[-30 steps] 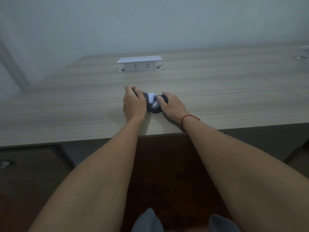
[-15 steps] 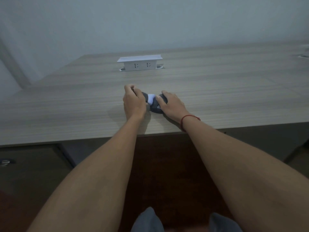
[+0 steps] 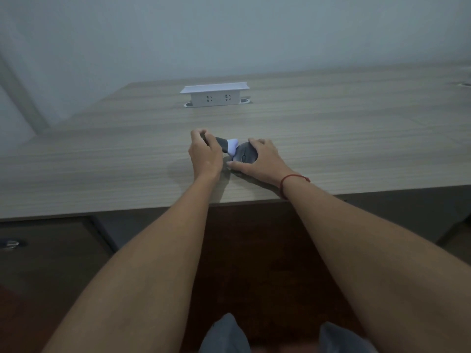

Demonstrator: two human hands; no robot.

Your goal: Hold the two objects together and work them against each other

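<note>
Left hand (image 3: 206,153) gripped a brush (image 3: 226,146), handle running left to right, pale tip touching the mouse (image 3: 245,154). Right hand (image 3: 262,159) clasped the mouse on the tabletop (image 3: 331,138), near its front edge.

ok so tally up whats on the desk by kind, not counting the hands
dark grey computer mouse: 1, under the right hand
dark-handled brush with a pale head: 1, gripped by the left hand
white pop-up socket box: 1
total: 3 on the wood-grain desk
</note>
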